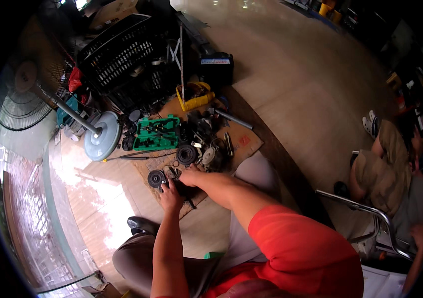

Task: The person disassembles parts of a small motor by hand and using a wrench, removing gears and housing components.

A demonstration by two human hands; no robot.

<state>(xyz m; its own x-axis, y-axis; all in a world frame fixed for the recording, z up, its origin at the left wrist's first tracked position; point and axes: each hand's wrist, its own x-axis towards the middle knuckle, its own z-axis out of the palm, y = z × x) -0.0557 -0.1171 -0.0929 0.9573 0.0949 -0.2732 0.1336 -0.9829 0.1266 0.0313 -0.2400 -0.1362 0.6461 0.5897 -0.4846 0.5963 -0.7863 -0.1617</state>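
Note:
Sitting low at a piece of brown cardboard [247,140] on the floor, I have both hands among loose machine parts. My left hand [171,197] has its fingers closed at the lower edge of a round black grooved part [156,178], like a pulley. Just to its right, my right hand [190,176] is closed beside a small metallic part [173,172]; what its fingers grip is hidden. A second round black part [186,155], ring-shaped, lies beyond my right hand. Next to that one is a rounded metal housing [212,158].
A green tool case [158,133] lies open beyond the parts. Around it stand a yellow tray [194,97], black crates [122,59], a black box [216,68] and a fan with a round base [102,136]. At right, another person [385,164] sits near a metal-framed chair [370,206].

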